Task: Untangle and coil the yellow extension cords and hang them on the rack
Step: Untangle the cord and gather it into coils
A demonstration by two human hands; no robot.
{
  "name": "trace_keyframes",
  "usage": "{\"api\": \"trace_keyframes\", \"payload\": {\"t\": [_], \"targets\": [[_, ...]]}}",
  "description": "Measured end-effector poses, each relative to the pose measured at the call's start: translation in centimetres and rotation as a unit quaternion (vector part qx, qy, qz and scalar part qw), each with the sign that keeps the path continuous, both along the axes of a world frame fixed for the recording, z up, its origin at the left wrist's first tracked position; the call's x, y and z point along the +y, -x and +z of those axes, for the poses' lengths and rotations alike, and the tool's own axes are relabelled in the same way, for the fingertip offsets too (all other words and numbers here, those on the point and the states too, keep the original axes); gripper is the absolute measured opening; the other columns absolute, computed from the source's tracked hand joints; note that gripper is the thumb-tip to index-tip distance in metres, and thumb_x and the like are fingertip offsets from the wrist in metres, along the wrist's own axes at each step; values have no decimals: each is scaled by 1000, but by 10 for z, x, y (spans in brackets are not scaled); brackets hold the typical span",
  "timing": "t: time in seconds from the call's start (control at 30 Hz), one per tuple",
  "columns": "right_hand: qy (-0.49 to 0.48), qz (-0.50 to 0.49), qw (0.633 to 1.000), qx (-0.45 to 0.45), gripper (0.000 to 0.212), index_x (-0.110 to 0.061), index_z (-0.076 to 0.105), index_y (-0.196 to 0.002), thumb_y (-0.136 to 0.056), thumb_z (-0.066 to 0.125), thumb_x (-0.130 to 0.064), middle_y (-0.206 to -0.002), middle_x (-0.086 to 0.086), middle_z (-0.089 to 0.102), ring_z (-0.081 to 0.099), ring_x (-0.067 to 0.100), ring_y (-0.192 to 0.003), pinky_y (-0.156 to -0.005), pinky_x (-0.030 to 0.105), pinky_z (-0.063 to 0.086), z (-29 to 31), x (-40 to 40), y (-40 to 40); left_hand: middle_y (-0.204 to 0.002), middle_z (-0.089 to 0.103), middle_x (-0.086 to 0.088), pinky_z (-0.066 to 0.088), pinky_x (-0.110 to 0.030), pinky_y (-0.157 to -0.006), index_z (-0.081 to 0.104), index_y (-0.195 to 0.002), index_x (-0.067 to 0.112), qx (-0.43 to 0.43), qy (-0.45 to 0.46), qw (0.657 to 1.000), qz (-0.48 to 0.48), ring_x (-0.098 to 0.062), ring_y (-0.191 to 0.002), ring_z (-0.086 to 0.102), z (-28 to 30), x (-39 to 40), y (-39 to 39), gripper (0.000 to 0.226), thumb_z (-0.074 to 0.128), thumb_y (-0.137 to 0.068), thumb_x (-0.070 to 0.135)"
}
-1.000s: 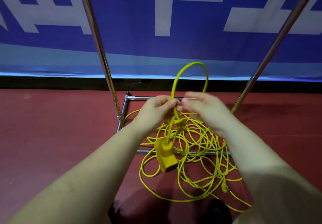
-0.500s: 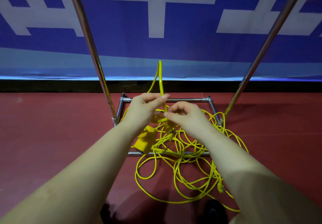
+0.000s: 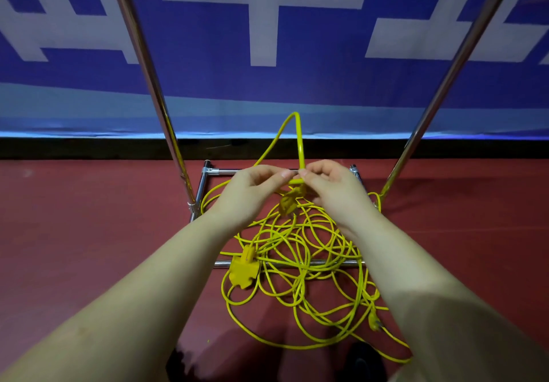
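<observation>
A tangle of yellow extension cord [image 3: 300,260] lies on the red floor over the base of a chrome rack [image 3: 208,179]. My left hand [image 3: 252,188] and my right hand [image 3: 332,185] meet above the pile, both pinching the cord where a narrow loop [image 3: 298,138] stands up between them. A yellow plug [image 3: 288,202] hangs just under my fingers. A yellow multi-outlet socket block [image 3: 243,270] rests on the floor by the rack's front bar. Another plug end [image 3: 375,322] lies at the lower right.
Two slanted chrome rack poles [image 3: 154,93] [image 3: 445,84] rise on either side of my hands. A blue and white banner [image 3: 267,40] fills the wall behind. A dark shoe tip [image 3: 361,361] shows at the bottom edge.
The socket block has dropped from beside my left hand to the floor at the front bar. The raised loop has stayed narrow, and both hands have kept pinching the cord at its base.
</observation>
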State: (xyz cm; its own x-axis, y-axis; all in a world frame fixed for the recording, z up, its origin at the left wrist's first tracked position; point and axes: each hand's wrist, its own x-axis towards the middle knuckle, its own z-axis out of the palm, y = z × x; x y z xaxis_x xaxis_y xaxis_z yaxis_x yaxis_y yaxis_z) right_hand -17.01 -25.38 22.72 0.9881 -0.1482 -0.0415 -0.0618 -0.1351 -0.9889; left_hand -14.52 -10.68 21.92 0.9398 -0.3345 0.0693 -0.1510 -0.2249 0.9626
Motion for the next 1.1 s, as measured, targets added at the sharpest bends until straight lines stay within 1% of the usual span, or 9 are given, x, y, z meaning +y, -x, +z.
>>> {"api": "trace_keyframes", "payload": {"t": [0.13, 0.3, 0.4, 0.7, 0.83, 0.9, 0.97, 1.03, 1.1], "targets": [[-46, -14, 999, 21, 11, -12, 59, -83, -93, 53, -14, -77, 2, 67, 61, 15, -70, -68, 25, 47, -2, -3, -1, -69, 68, 12, 44, -13, -74, 66, -74, 21, -21, -8, 1000, -13, 3, -70, 61, -1, 1, 0, 15, 63, -87, 28], [-70, -35, 997, 27, 13, -9, 60, -87, -94, 51, -14, -78, 2, 66, 59, 10, -65, -59, 17, 45, -1, -5, -3, -76, 74, -3, 50, -23, -84, 70, -75, 14, -28, -19, 997, -67, -14, -81, 69, 2, 3, 2, 13, 68, -84, 22], [-130, -35, 990, 52, 22, -11, 59, -78, -96, 47, -13, -73, 8, 62, 57, 15, -64, -63, 22, 46, 2, -3, -2, -66, 69, 8, 48, -20, -75, 67, -71, 18, -31, -6, 998, -46, -4, -68, 63, 3, 3, 2, 14, 68, -84, 23], [-323, -32, 942, 89, 10, -6, 55, -91, -95, 46, -6, -65, 4, 68, 69, 13, -61, -79, 37, 51, 10, 9, -3, -54, 61, 17, 42, -14, -53, 59, -71, 13, -3, 75, 997, -31, 4, -50, 50, 20, 3, 8, 23, 54, -94, 18], [-348, -18, 933, 90, 10, -7, 54, -93, -95, 44, -5, -64, 3, 68, 68, 9, -58, -62, 30, 57, 10, 12, -3, -45, 41, 12, 33, -13, -44, 61, -71, 12, 41, 109, 993, 1, -3, -42, 35, 18, 5, 3, 27, 54, -94, 24], [-381, -25, 920, 85, 10, -4, 53, -93, -95, 44, -3, -74, 9, 63, 67, 10, -56, -55, 27, 57, 11, 14, -4, -46, 34, 10, 30, -13, -42, 61, -72, 12, 82, 139, 987, 12, -3, -41, 30, 16, 4, 0, 28, 52, -94, 26], [-403, -50, 911, 78, 11, -2, 53, -89, -95, 44, -2, -74, 11, 58, 66, 10, -52, -52, 26, 57, 13, 14, -5, -49, 44, 10, 37, -13, -45, 62, -79, 11, 144, 180, 973, -1, -2, -42, 40, 14, 4, 0, 25, 50, -94, 28], [-417, -78, 903, 68, 15, -2, 52, -84, -95, 42, -2, -71, 10, 58, 66, 10, -51, -50, 27, 57, 16, 11, -5, -68, 66, 4, 49, -18, -54, 62, -91, 11, 225, 240, 943, -53, -6, -57, 60, 14, 5, 3, 21, 54, -87, 29], [-434, -97, 893, 65, 18, -3, 51, -81, -96, 41, -3, -74, 10, 56, 65, 12, -59, -51, 27, 57, 18, 8, -6, -91, 71, -2, 55, -20, -67, 60, -102, 9, 262, 251, 926, -106, -11, -78, 65, 9, 6, 6, 29, 57, -79, 27]]}}
